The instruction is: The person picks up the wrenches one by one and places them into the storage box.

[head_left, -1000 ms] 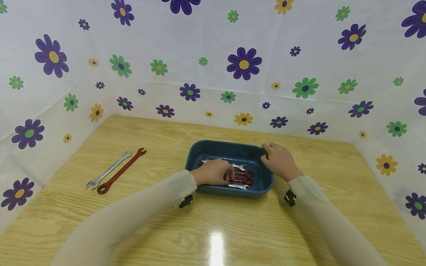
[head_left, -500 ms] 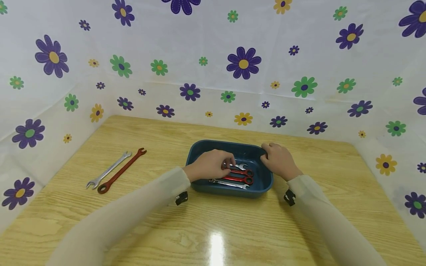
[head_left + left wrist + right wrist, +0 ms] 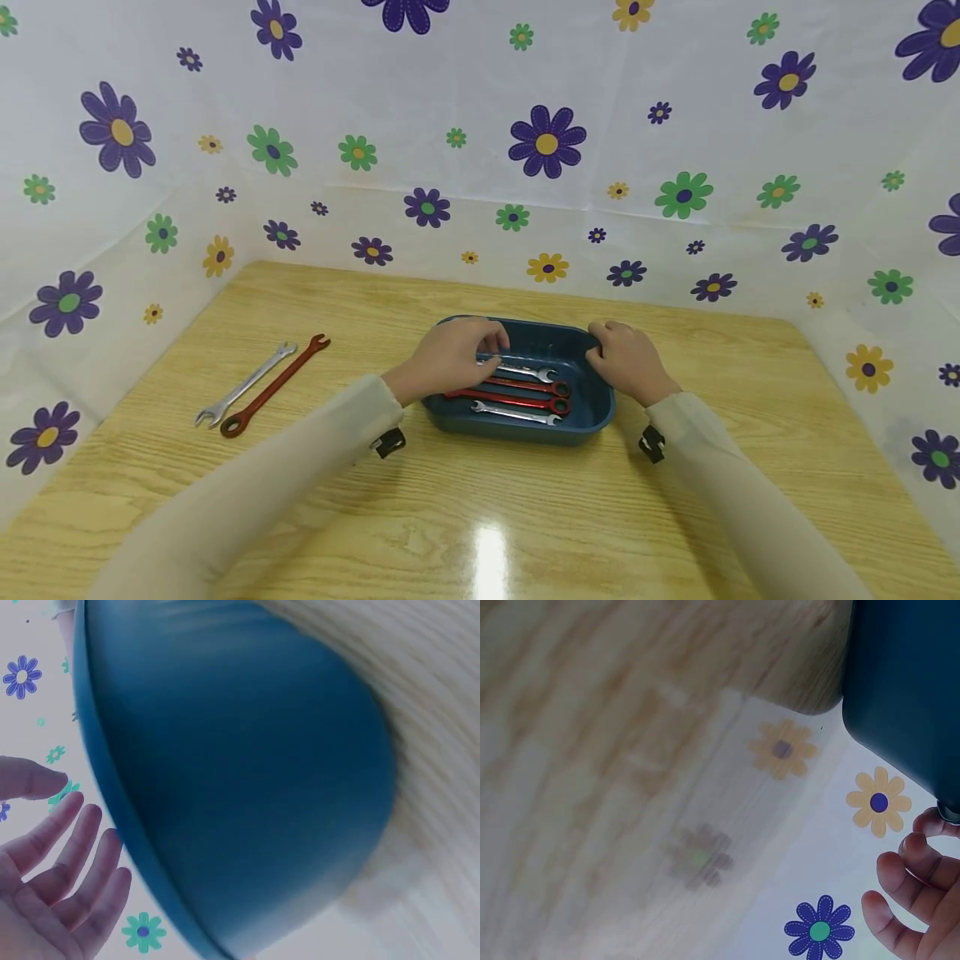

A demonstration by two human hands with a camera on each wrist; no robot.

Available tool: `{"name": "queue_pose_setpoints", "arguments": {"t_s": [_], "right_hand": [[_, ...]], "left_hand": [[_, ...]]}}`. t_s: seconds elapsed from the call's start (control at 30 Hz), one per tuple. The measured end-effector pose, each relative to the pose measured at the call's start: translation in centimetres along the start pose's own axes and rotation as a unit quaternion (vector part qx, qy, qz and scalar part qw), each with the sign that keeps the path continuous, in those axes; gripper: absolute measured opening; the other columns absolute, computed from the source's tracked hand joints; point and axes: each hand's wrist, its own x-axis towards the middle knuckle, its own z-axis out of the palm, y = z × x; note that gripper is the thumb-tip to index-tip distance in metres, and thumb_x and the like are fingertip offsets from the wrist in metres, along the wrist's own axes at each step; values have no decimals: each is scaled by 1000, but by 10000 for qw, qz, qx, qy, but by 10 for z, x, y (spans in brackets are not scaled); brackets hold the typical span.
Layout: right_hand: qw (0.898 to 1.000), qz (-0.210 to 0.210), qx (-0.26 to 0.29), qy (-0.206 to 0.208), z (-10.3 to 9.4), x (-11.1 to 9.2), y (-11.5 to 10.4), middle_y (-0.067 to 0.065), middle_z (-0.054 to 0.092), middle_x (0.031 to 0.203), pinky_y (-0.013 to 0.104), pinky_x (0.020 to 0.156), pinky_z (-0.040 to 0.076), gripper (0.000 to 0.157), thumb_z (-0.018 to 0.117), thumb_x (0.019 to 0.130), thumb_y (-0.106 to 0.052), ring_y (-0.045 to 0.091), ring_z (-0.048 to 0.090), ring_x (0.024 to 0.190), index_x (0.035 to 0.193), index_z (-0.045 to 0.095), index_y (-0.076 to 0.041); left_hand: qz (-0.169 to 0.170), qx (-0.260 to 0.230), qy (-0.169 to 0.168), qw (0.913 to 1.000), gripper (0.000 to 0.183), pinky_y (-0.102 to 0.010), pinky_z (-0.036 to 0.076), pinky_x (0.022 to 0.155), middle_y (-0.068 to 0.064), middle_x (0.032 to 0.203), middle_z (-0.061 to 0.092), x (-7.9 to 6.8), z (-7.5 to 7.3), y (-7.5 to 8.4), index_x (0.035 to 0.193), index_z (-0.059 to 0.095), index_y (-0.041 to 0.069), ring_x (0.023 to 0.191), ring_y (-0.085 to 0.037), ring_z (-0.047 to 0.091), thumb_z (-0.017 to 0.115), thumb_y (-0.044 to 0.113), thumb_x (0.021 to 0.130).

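Note:
My left hand (image 3: 453, 354) hovers over the left end of a blue plastic bin (image 3: 517, 432). In the left wrist view its thumb and fingers are spread apart and hold nothing. At the bin's right back corner, my right hand (image 3: 633, 362) grips the rim; its curled fingers (image 3: 911, 877) show beside the bin wall in the right wrist view. Inside the bin lie a silver wrench (image 3: 525, 370) at the back, a red wrench (image 3: 528, 384), another red wrench (image 3: 517, 401) and a silver wrench (image 3: 517, 413) at the front. My left hand partly covers the rear ones.
On the wooden table (image 3: 360, 517), left of the bin, a silver wrench (image 3: 247, 383) and a dark red ratchet wrench (image 3: 277, 385) lie side by side, slanted. A white flowered cloth (image 3: 450, 167) stands round the back and sides of the table.
My left hand has risen from the wrenches and drawn to the left and back, uncovering more of them. The right hand has stayed on the rim.

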Motion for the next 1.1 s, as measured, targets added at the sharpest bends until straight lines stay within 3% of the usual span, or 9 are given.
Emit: {"name": "queue_pose_setpoints", "arguments": {"t_s": [0.2,0.37,0.7,1.1], "right_hand": [[10000,-44,-8,52,1,0,1,5,43,63,28,51,29,7,48,83,-12,18,39,56,80,52,-7],[10000,-13,4,43,1,0,1,5,44,64,28,51,29,9,48,83,-12,18,39,56,82,54,-6],[10000,62,44,-23,-1,1,0,7,46,66,29,52,32,13,48,82,-13,19,41,57,87,57,-4],[9999,117,12,-34,1,2,1,8,50,69,30,53,34,19,50,82,-14,20,44,58,94,60,-3]], "left_hand": [[207,408,663,9967,14,-25,46,60,2,85,64,-8,-12,-8,96,66,14,72,-10,57,62,20,84],[112,555,919,9942,14,-26,46,58,1,87,65,-15,-21,-16,96,66,15,74,-12,59,62,20,83],[-421,869,1287,9870,15,-23,37,45,-5,90,67,-33,-39,-32,97,65,13,68,-17,61,63,21,83],[-1120,959,1801,9725,20,-34,47,53,-8,91,68,-61,-57,-62,100,64,10,81,-24,63,61,20,82]]}}
